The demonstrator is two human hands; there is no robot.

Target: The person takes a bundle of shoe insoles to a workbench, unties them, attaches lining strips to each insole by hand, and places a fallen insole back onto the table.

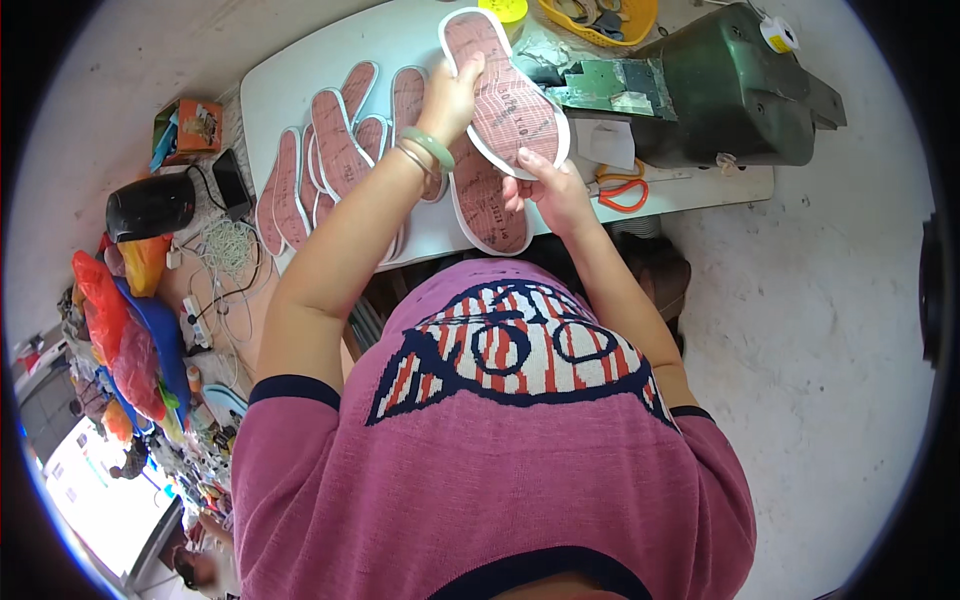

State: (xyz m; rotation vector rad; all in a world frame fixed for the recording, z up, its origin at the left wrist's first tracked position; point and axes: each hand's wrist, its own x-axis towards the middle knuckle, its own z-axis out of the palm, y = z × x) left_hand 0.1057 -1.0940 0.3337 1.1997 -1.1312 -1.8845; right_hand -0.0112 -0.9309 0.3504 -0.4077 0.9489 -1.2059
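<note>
Both hands hold one shoe insole (515, 105), reddish with a pale bound edge, raised over the table. My left hand (452, 105) is closed on its narrow waist, thumb on top. At its wide near end, my right hand (562, 198) pinches the rim, thumb on top and fingers partly curled below. A second insole (488, 215) lies under it at the table's near edge. To the left of my left hand spreads a loose pile of similar insoles (335, 145), several overlapping. A green sewing machine (735, 85) stands right of the held insole, its flat bed pointing toward it.
Orange-handled scissors (625, 200) lie on the white table (300, 85), just right of my right hand. Behind are a yellow basket (645, 18) and a yellow round item (508, 10). At left sit a black bin-like object (150, 208), tangled cords (228, 250) and plastic bags (110, 310).
</note>
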